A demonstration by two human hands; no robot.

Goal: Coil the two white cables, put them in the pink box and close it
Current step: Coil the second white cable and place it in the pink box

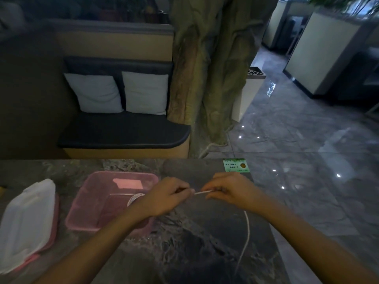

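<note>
The pink box (86,203) stands open on the dark marble table, left of centre. Inside it, a coiled white cable (134,198) shows just behind my left wrist. My left hand (166,198) and my right hand (227,191) meet over the table to the right of the box, each pinching the second white cable (247,228). A short taut stretch of it runs between my fingers. Its loose length hangs in a curve below my right hand toward the table's near edge. The box's lid (26,224), white with a pink rim, lies at the far left.
A green card (235,165) lies at the table's far right corner. The table's right edge drops to a glossy tiled floor. Beyond the far edge are a dark bench with two pale cushions (117,93) and a tree-trunk column (209,68).
</note>
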